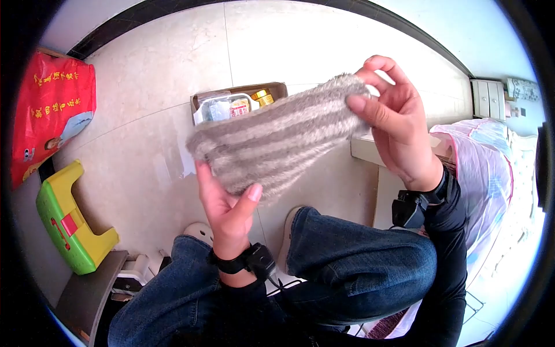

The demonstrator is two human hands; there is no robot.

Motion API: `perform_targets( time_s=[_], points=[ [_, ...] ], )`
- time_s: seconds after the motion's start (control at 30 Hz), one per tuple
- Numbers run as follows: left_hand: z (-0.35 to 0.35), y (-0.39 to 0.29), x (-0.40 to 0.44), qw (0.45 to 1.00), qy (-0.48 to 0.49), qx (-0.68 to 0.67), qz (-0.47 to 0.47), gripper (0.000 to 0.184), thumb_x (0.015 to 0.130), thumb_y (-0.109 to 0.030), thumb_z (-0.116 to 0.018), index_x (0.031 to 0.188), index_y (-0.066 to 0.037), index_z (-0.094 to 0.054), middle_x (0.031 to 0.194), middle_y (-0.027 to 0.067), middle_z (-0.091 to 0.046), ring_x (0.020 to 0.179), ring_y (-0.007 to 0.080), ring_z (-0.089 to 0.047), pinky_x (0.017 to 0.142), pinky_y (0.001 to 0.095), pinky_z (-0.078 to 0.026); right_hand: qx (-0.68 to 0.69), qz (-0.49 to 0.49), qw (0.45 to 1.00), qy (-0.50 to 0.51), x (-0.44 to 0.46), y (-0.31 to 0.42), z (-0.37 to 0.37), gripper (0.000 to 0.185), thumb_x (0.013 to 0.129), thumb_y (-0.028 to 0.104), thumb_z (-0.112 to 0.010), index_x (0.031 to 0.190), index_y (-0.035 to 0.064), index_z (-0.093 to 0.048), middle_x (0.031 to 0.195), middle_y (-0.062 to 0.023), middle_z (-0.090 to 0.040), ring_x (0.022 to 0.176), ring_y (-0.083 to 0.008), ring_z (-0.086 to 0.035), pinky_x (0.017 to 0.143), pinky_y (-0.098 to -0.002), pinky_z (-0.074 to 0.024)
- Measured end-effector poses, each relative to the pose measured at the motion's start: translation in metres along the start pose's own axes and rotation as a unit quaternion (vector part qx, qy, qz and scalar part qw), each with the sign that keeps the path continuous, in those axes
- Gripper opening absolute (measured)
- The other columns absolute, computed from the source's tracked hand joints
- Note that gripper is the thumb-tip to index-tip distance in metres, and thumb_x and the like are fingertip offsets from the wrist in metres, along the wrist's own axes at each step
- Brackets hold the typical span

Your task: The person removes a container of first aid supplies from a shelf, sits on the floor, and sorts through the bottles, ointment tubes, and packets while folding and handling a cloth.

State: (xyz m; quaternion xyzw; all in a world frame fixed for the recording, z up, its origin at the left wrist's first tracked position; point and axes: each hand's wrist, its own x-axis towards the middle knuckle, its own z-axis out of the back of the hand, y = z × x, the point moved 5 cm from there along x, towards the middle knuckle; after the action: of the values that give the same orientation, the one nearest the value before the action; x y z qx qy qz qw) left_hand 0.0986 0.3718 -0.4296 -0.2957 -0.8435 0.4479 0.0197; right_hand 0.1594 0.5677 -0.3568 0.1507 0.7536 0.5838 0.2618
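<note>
Stretched between my two hands is a fuzzy cloth piece (283, 136) with grey and pale beige stripes, tilted up toward the right; its exact kind does not show. My left hand (230, 211) pinches its lower left end, thumb in front and the other fingers partly behind the pile. At the upper right end, my right hand (399, 118) grips the edge between thumb and fingers. Behind the cloth, a brown box (281, 91) stands on the floor, partly covered, holding a white container (254, 104), clear plastic packaging (217, 109) and a gold-yellow item (263, 97).
To the left are a red printed bag (52, 110) and a green and yellow plastic stool (69, 217). A pale box (367, 149) and a bed-like surface with a pinkish cover (483, 150) lie right. My jeans-clad legs (358, 248) are below, over the tiled floor (156, 75).
</note>
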Motion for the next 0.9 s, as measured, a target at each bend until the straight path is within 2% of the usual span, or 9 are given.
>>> perform_targets(
  time_s=[0.17, 0.23, 0.3, 0.37, 0.43, 0.53, 0.63, 0.73, 0.9],
  points=[
    [-0.009, 0.009, -0.004, 0.982, 0.053, -0.143, 0.11, 0.083, 0.063, 0.001, -0.056, 0.132, -0.001, -0.01, 0.126, 0.0146, -0.034, 0.115, 0.0257, -0.037, 0.096, 0.0374, -0.03, -0.111, 0.083, 0.989, -0.054, 0.009, -0.006, 0.017, 0.043, 0.076, 0.0, -0.059, 0.113, 0.0033, -0.038, 0.105, -0.0096, -0.05, 0.092, -0.0143, -0.053, 0.076, -0.0229, -0.0434],
    [-0.009, 0.012, -0.007, 0.973, 0.054, -0.17, 0.145, 0.084, 0.062, 0.0, -0.056, 0.132, -0.001, -0.011, 0.126, 0.0157, -0.034, 0.114, 0.0271, -0.038, 0.096, 0.0384, -0.031, -0.16, 0.055, 0.985, 0.033, 0.014, -0.015, 0.008, 0.053, 0.083, 0.024, -0.054, 0.125, 0.0037, -0.03, 0.115, -0.0131, -0.046, 0.108, -0.0202, -0.044, 0.091, -0.0331, -0.0344],
    [-0.005, 0.015, -0.01, 0.963, 0.055, -0.195, 0.18, 0.084, 0.061, -0.002, -0.057, 0.132, 0.0, -0.012, 0.126, 0.0167, -0.034, 0.114, 0.0285, -0.038, 0.095, 0.0395, -0.033, -0.156, -0.015, 0.98, 0.127, 0.012, -0.03, 0.004, 0.077, 0.077, 0.053, -0.049, 0.13, 0.0037, -0.023, 0.12, -0.0146, -0.043, 0.115, -0.0232, -0.038, 0.097, -0.0355, -0.029],
    [-0.004, 0.022, -0.016, 0.916, 0.08, -0.312, 0.238, 0.083, 0.06, -0.004, -0.058, 0.131, 0.001, -0.016, 0.125, 0.0191, -0.036, 0.112, 0.031, -0.041, 0.092, 0.0407, -0.036, -0.035, -0.07, 0.973, 0.216, 0.007, -0.042, -0.003, 0.063, 0.083, 0.044, -0.047, 0.128, 0.004, -0.029, 0.115, -0.0125, -0.047, 0.11, -0.0217, -0.042, 0.094, -0.0331, -0.032],
    [-0.011, 0.02, -0.017, 0.902, 0.09, -0.347, 0.242, 0.08, 0.061, -0.006, -0.058, 0.129, 0.003, -0.019, 0.123, 0.0209, -0.039, 0.11, 0.0315, -0.043, 0.092, 0.0405, -0.036, 0.053, -0.186, 0.924, 0.33, -0.003, -0.056, -0.011, 0.083, 0.075, 0.06, -0.047, 0.127, -0.0017, -0.028, 0.118, -0.017, -0.045, 0.113, -0.0252, -0.04, 0.095, -0.036, -0.0319],
    [-0.004, 0.027, -0.011, 0.851, 0.112, -0.449, 0.25, 0.074, 0.063, -0.01, -0.056, 0.126, 0.007, -0.022, 0.121, 0.0228, -0.04, 0.107, 0.0312, -0.047, 0.089, 0.0394, -0.04, 0.055, -0.225, 0.923, 0.309, -0.024, -0.064, -0.009, 0.104, 0.061, 0.067, -0.055, 0.13, -0.0031, -0.021, 0.126, -0.0174, -0.036, 0.117, -0.0262, -0.035, 0.098, -0.0359, -0.0289],
    [0.015, 0.035, -0.005, 0.871, 0.083, -0.418, 0.246, 0.064, 0.068, -0.013, -0.051, 0.123, 0.009, -0.027, 0.118, 0.0238, -0.043, 0.104, 0.0311, -0.05, 0.086, 0.0394, -0.043, 0.133, -0.217, 0.922, 0.293, -0.021, -0.056, -0.018, 0.098, 0.062, 0.053, -0.068, 0.13, -0.0004, -0.022, 0.124, -0.0158, -0.039, 0.113, -0.0252, -0.039, 0.098, -0.0344, -0.0287],
    [0.021, 0.04, -0.004, 0.905, -0.024, -0.315, 0.286, 0.054, 0.071, -0.01, -0.047, 0.121, 0.006, -0.033, 0.114, 0.0207, -0.047, 0.101, 0.0296, -0.051, 0.086, 0.0395, -0.042, -0.002, -0.283, 0.915, 0.286, -0.016, -0.061, -0.012, 0.071, 0.065, 0.01, -0.072, 0.124, -0.0016, -0.033, 0.119, -0.0129, -0.046, 0.11, -0.0219, -0.042, 0.095, -0.0327, -0.0319],
    [0.021, 0.039, 0.004, 0.943, -0.06, -0.175, 0.278, 0.054, 0.068, -0.006, -0.047, 0.12, 0.002, -0.036, 0.113, 0.0162, -0.048, 0.101, 0.0275, -0.05, 0.089, 0.0384, -0.04, -0.005, -0.279, 0.933, 0.228, -0.011, -0.07, -0.004, 0.048, 0.069, 0.007, -0.067, 0.111, -0.0043, -0.048, 0.105, -0.0122, -0.056, 0.097, -0.0189, -0.052, 0.088, -0.0288, -0.0381]
  ],
)
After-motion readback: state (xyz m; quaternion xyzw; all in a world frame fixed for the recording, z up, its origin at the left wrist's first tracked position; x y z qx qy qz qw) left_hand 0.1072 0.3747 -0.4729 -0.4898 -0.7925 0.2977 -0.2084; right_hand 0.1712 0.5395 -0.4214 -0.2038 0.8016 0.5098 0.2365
